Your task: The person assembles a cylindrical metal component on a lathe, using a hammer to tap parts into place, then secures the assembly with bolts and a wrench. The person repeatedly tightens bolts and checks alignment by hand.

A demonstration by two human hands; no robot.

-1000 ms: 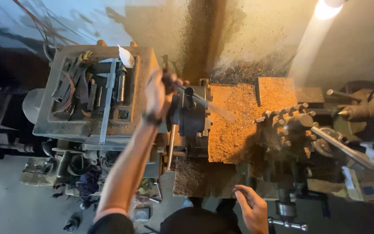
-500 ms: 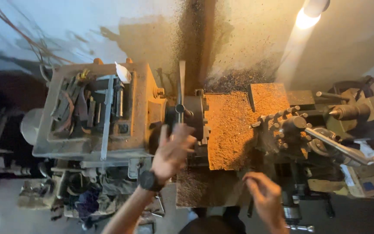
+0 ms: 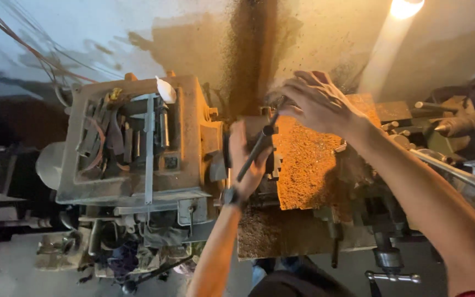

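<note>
Right hand [image 3: 317,104] newly up, both hands clamped on chuck key [image 3: 257,148]; left hand [image 3: 247,159] lower.

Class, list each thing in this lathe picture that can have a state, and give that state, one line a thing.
Grey metal lathe headstock: top open, tools lying inside.
Dark metal chuck-key rod: tilted, held by both hands.
Left hand: closed on the rod's lower part.
Right hand: fingers at the rod's top.
Orange lamp: lit.
Lathe bed: covered in brown chips.
</note>
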